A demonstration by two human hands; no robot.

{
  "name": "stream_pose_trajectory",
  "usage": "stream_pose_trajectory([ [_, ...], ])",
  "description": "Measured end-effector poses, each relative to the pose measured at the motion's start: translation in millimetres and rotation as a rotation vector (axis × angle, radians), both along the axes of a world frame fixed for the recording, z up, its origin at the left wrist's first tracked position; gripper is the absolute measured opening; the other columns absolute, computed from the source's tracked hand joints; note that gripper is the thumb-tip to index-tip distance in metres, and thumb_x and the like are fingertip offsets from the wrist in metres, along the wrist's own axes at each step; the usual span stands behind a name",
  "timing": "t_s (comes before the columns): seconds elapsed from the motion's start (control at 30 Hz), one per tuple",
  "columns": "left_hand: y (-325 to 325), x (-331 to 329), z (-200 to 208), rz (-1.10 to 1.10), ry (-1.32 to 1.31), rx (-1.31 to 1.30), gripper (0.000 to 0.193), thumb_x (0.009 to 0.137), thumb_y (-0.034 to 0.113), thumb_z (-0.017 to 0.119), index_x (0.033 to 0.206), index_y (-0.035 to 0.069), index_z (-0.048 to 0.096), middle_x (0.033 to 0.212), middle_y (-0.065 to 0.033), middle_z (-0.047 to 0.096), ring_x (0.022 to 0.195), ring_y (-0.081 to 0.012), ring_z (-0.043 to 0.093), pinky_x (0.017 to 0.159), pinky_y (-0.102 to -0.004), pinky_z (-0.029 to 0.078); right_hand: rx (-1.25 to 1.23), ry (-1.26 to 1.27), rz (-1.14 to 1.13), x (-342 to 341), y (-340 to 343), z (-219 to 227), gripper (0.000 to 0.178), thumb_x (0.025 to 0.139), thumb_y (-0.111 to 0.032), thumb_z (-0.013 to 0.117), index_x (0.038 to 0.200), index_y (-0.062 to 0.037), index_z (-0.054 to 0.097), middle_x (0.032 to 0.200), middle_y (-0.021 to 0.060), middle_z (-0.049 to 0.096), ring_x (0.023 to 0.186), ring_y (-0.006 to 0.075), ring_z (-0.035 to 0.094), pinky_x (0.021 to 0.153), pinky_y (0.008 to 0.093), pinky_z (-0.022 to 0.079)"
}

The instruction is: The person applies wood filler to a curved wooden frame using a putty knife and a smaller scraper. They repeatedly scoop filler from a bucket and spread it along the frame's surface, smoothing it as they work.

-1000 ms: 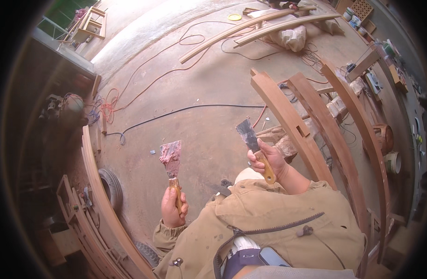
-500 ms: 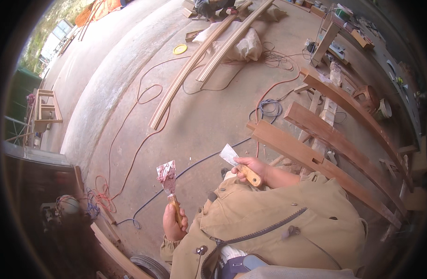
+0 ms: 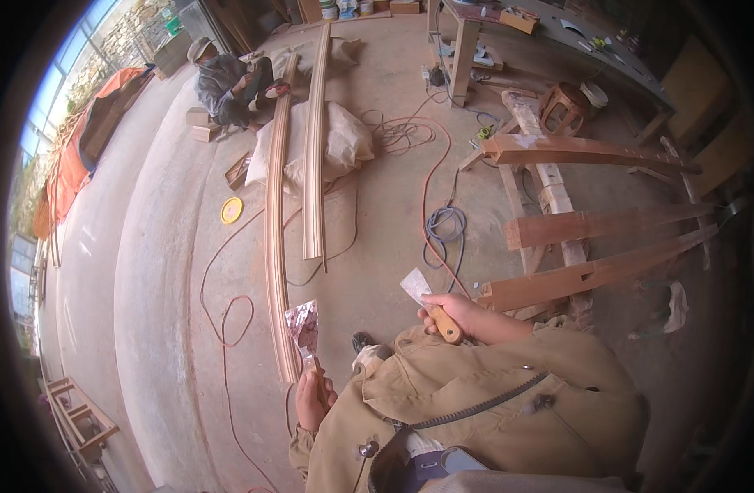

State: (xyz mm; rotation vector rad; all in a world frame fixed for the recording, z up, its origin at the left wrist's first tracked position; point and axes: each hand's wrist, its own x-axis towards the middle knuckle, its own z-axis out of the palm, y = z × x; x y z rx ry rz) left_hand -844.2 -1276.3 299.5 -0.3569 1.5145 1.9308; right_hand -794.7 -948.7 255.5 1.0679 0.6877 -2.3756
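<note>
Two putty knives [image 3: 305, 330], two hands [image 3: 310, 400].

The left hand [image 3: 310, 400] hides its putty knife [image 3: 304, 330] handle; the seated person [image 3: 222, 78] is too small for detail.

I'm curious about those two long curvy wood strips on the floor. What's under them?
Lumpy white sacks lie under the far part of the wood strips. Nearer, bare concrete floor and thin cables. Whatever lies directly beneath each strip is covered.
</note>
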Motion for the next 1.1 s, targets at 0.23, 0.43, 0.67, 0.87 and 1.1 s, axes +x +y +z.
stream_pose_trajectory([
  [0.23,82.4,-202.7,24.8,-0.438,-0.009,0.142,0.027,0.095,0.032,0.048,0.103,0.006,0.049,0.074,-0.0031,0.050,0.051,-0.0114,0.044,0.045,-0.0222,0.037,0.148,0.040,-0.255,-74.3,5.8,39.3,0.030,0.091,-0.034,0.052,0.084,-0.0045,0.052,0.067,0.0066,0.052,0.055,0.0177,0.052,0.050,0.0297,0.043],
  [0.43,198.8,-322.0,-2.9,-0.783,-0.081,0.169,0.030,0.096,0.034,0.045,0.105,0.005,0.049,0.072,-0.0051,0.052,0.048,-0.0123,0.045,0.042,-0.0229,0.035,0.144,-0.038,-0.670,-126.1,63.3,10.8,0.030,0.094,-0.033,0.046,0.090,-0.0038,0.050,0.074,0.0059,0.052,0.057,0.0161,0.048,0.052,0.0274,0.043],
  [0.67,339.4,-480.1,-14.7,-0.786,0.037,0.116,0.027,0.095,0.033,0.046,0.106,0.008,0.050,0.067,-0.0027,0.052,0.040,-0.0115,0.044,0.034,-0.0228,0.034,0.159,-0.008,-0.752,-254.2,204.5,-8.1,0.038,0.092,-0.040,0.046,0.081,-0.0040,0.048,0.065,0.0076,0.053,0.050,0.0198,0.051,0.049,0.0319,0.043],
  [0.87,484.0,-571.0,19.1,-0.680,0.194,-0.014,0.027,0.094,0.036,0.047,0.101,0.010,0.051,0.065,0.0002,0.051,0.036,-0.0085,0.040,0.028,-0.0221,0.024,0.324,0.091,-0.762,-346.4,338.9,45.6,0.037,0.094,-0.040,0.043,0.080,-0.0063,0.049,0.064,0.0064,0.052,0.050,0.0174,0.049,0.049,0.0312,0.041],
  [1.1,644.7,-673.8,23.1,-0.895,0.159,0.068,0.027,0.094,0.033,0.048,0.105,0.008,0.051,0.062,-0.0016,0.049,0.038,-0.0081,0.040,0.030,-0.0205,0.026,0.325,0.188,-0.734,-471.6,470.2,34.1,0.026,0.093,-0.031,0.051,0.090,-0.0045,0.051,0.074,0.0060,0.055,0.054,0.0135,0.052,0.048,0.0293,0.043],
])
